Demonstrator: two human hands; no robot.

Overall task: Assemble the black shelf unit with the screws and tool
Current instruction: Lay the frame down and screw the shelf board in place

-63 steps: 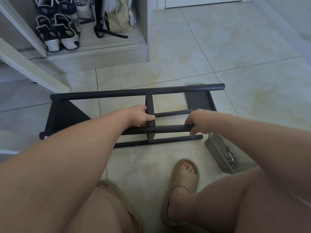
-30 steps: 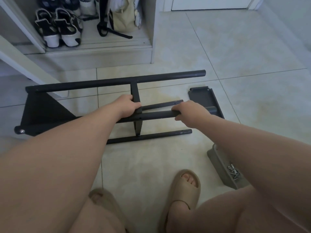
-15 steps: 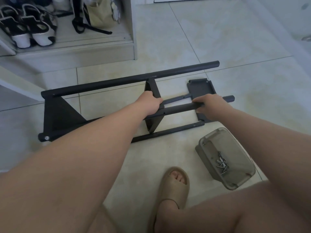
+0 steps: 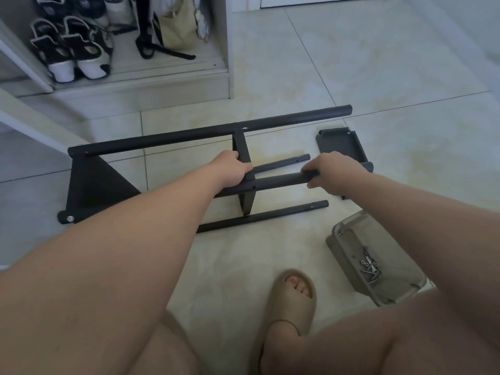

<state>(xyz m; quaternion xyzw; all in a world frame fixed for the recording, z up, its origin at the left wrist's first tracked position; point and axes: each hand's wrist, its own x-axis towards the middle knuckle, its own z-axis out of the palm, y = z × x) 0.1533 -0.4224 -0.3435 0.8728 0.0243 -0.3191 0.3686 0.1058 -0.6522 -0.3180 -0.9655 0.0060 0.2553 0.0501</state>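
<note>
The black shelf frame (image 4: 189, 136) lies on its side on the tiled floor, with several parallel tubes, a triangular shelf panel (image 4: 92, 182) at the left end and a narrow middle panel (image 4: 244, 158). My left hand (image 4: 232, 169) grips the frame where the middle panel meets the raised tube (image 4: 278, 181). My right hand (image 4: 332, 171) grips that same tube nearer its right end. A loose black shelf panel (image 4: 338, 143) lies flat just beyond my right hand. Screws (image 4: 369, 266) sit in a grey tray (image 4: 351, 239) at the right.
An open cabinet (image 4: 227, 44) with shoes (image 4: 70, 52) and a beige bag (image 4: 176, 31) stands at the back left. A white cabinet door edge (image 4: 32, 125) juts in from the left. My sandalled foot (image 4: 292, 296) rests on the floor below the frame.
Both hands have kept hold of the frame while it shifted and turned a little on the floor. The loose panel and the screw tray now show more fully at the right.
</note>
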